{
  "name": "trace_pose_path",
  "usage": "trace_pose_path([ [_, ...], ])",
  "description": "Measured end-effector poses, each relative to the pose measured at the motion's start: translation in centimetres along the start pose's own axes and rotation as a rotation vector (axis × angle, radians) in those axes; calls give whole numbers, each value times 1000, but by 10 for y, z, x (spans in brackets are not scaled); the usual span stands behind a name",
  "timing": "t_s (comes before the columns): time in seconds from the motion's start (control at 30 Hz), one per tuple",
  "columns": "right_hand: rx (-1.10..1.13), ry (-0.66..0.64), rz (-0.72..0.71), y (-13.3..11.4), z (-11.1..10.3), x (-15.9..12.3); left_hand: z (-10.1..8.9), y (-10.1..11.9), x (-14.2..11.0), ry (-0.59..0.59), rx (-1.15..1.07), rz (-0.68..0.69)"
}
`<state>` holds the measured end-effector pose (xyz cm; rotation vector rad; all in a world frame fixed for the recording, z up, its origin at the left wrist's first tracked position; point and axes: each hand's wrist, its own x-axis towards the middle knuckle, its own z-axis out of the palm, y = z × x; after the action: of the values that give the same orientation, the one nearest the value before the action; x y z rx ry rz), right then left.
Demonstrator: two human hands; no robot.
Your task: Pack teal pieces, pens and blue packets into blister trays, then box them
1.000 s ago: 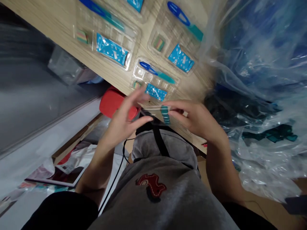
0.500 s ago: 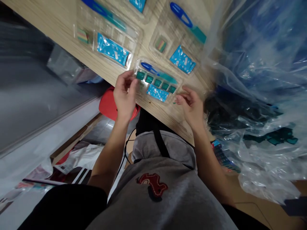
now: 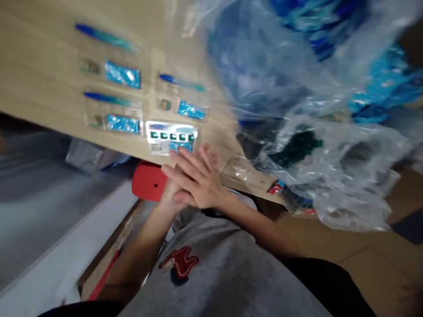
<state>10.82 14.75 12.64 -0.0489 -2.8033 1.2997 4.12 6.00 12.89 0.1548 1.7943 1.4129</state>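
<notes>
My right hand (image 3: pixel 202 181) lies over my left hand (image 3: pixel 169 193), palm against palm, with its fingers stretched and spread. Most of the left hand is hidden beneath it; its fingertips stick out, blurred, on the far side. Just beyond the hands, a clear plastic tray (image 3: pixel 148 130) lies on the table, holding a blue-and-teal tool, several dark green squares (image 3: pixel 173 137) in a row, and a blue spotted packet (image 3: pixel 182 145), which my fingertips partly cover. Neither hand appears to hold anything.
More clear trays with blue packets (image 3: pixel 123 75) and blue-and-teal tools (image 3: pixel 105 38) lie on the wooden table (image 3: pixel 36 79). Large clear plastic bags (image 3: pixel 251 66) of blue and green items fill the right side. A red stool (image 3: pixel 148 180) stands below the table edge.
My hands have come away from the two sides of the tray and together in front of my body. The view has swung right, showing more of the bags.
</notes>
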Motion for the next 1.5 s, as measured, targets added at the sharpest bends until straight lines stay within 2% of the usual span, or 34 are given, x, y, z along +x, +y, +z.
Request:
trace_pose_path([
  [0.03,-60,43,9,0,-15,-3,9,19,-3,-100,0,14],
  [0.07,-131,140,90,4,-34,-9,17,37,-5,-186,-7,35],
  [0.13,-287,455,397,19,-79,-30,29,61,-3,-307,-8,127],
  [0.17,-347,606,539,27,-102,-47,33,65,0,-329,40,190],
  [0.2,-380,683,627,33,-122,-66,38,64,3,-341,130,258],
  [0.23,-366,742,650,37,-139,-87,42,59,5,-352,254,321],
  [0.3,-282,797,646,38,-158,-127,50,39,5,-419,536,396],
  [0.37,-211,875,616,33,-157,-160,60,14,0,-548,721,440],
  [0.43,-148,979,608,27,-141,-181,73,-8,-6,-677,916,448],
  [0.5,-65,1064,621,25,-118,-193,88,-29,-5,-720,1158,416],
  [0.53,-25,1080,640,25,-106,-198,96,-39,-1,-696,1269,388],
  [0.6,9,1069,670,27,-87,-205,107,-56,12,-586,1409,334],
  [0.67,5,1016,682,30,-77,-211,112,-70,26,-512,1467,300],
  [0.73,-18,985,664,34,-76,-211,111,-79,36,-491,1494,287],
  [0.83,-33,941,574,42,-90,-194,99,-84,41,-465,1489,284],
  [0.87,-23,880,540,46,-97,-183,93,-85,41,-446,1481,279],
  [0.93,-17,671,510,56,-109,-154,81,-86,41,-392,1454,265],
  [1.03,-131,331,572,68,-120,-109,64,-87,43,-294,1379,267],
  [1.1,-239,201,619,70,-123,-90,57,-85,43,-239,1301,302],
  [1.17,-303,126,657,69,-122,-81,53,-80,41,-200,1208,353],
  [1.27,-341,85,705,64,-118,-82,50,-62,37,-149,1066,422],
  [1.4,-361,129,746,62,-110,-86,58,-18,38,-43,916,496],
  [1.5,-330,172,782,63,-107,-84,78,21,39,-12,801,497],
])
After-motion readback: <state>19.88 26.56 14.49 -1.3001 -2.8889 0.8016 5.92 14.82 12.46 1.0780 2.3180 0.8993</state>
